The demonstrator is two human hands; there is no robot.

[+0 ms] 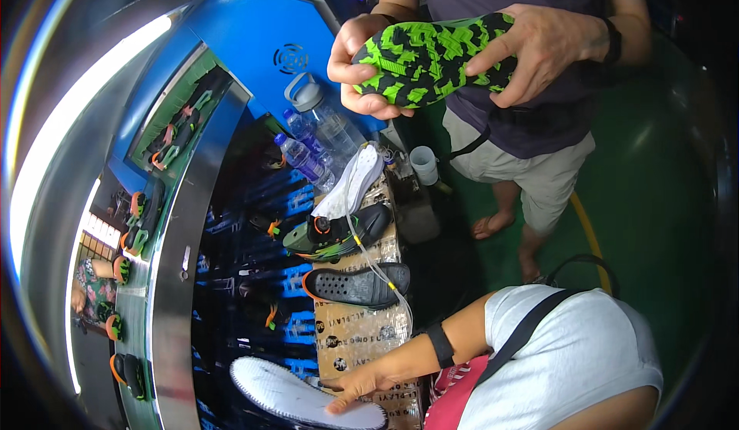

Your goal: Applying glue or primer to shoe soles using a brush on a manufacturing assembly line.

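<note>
My right hand (354, 388) reaches in from the lower right, a dark band round the forearm. Its thumb lies on a long white insole (285, 390) with a stitched-looking edge, while the other fingers close at the insole's edge, partly hidden. My left hand is out of the picture. Just past my hand, a black perforated clog-like shoe (356, 285) with an orange end lies on a cardboard sheet (350, 330). Beyond it are a black and green shoe (339, 234) and another white sole-shaped piece (352, 182). A thin pale cord (358, 237) runs over these things.
Facing me, a co-worker in a dark shirt (523, 122) holds a shoe with a green and black sole (431, 64) in both hands. Plastic bottles (304, 157) and a cup (423, 165) stand far off. A metal-edged conveyor (171, 276) carrying several shoe parts runs along the left.
</note>
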